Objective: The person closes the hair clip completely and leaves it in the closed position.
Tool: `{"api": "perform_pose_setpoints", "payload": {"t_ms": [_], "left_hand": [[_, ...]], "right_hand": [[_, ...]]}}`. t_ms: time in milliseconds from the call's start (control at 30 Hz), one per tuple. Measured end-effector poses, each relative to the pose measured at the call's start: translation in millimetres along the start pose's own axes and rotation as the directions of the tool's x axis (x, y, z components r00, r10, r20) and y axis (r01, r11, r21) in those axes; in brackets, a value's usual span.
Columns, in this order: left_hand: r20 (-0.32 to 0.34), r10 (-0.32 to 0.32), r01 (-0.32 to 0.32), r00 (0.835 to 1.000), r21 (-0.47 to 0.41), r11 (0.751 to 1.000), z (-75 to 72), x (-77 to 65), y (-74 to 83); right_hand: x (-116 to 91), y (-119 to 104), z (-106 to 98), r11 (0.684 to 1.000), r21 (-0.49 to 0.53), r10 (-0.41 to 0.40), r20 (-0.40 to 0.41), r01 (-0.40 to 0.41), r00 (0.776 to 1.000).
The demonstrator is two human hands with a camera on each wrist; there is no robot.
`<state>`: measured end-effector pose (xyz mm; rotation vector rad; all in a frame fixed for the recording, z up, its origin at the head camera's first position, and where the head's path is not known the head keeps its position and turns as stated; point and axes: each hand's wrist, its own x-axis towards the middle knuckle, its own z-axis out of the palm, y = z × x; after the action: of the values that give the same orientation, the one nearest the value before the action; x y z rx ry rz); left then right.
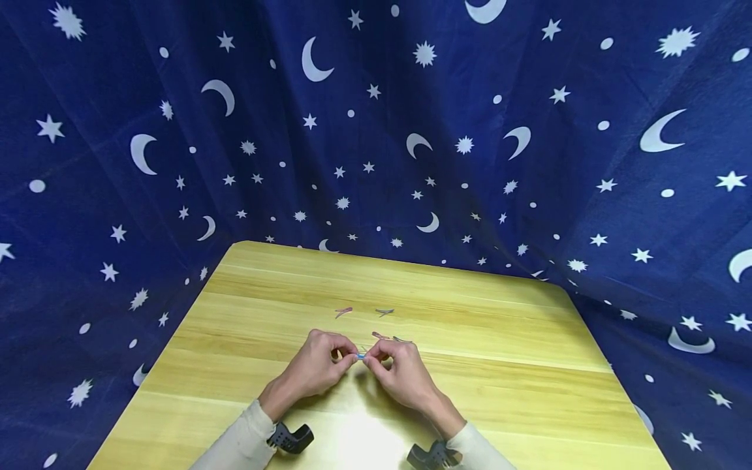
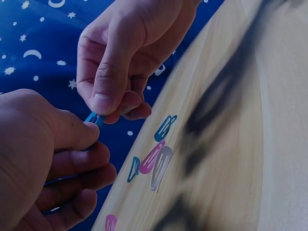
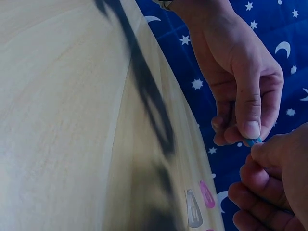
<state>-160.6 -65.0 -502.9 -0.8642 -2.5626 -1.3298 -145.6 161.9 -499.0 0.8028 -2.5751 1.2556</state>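
Observation:
A small blue snap hair clip (image 1: 361, 356) is held between both hands above the table. My left hand (image 1: 320, 362) pinches one end of it between thumb and index finger. From the other side, my right hand (image 1: 405, 375) pinches the opposite end the same way. In the left wrist view the blue hair clip (image 2: 96, 119) shows between the thumbs, mostly covered by fingertips. Only a bit of the hair clip (image 3: 253, 141) is visible in the right wrist view. Whether the clip is snapped or unsnapped is too small to tell.
Several other snap clips lie on the wooden table (image 1: 470, 313) beyond the hands: a pink clip (image 1: 344, 311), a grey clip (image 2: 161, 169) and a blue clip (image 2: 166, 128) among them. A dark blue curtain (image 1: 376, 130) with moons and stars surrounds the table.

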Motion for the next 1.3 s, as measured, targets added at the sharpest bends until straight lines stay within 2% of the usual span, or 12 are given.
{"api": "perform_pose_setpoints", "payload": {"t_ms": [400, 867, 1300], "left_hand": [[-0.005, 0.013, -0.013, 1.0, 0.004, 1.0, 0.5, -2.0, 1.0], [0.021, 0.02, -0.02, 1.0, 0.013, 1.0, 1.9, -1.9, 0.7], [-0.028, 0.018, -0.017, 0.999, 0.036, 0.999, 7.5, -2.6, 0.6]], "right_hand": [[-3.2, -0.5, 3.7, 1.0, -0.021, 0.004, -0.013, -0.004, 1.0], [-5.8, -0.5, 5.9, 0.999, -0.046, -0.003, -0.024, 0.002, 1.0], [-5.7, 1.0, 7.5, 0.999, -0.038, -0.022, -0.066, 0.019, 0.998]]}}
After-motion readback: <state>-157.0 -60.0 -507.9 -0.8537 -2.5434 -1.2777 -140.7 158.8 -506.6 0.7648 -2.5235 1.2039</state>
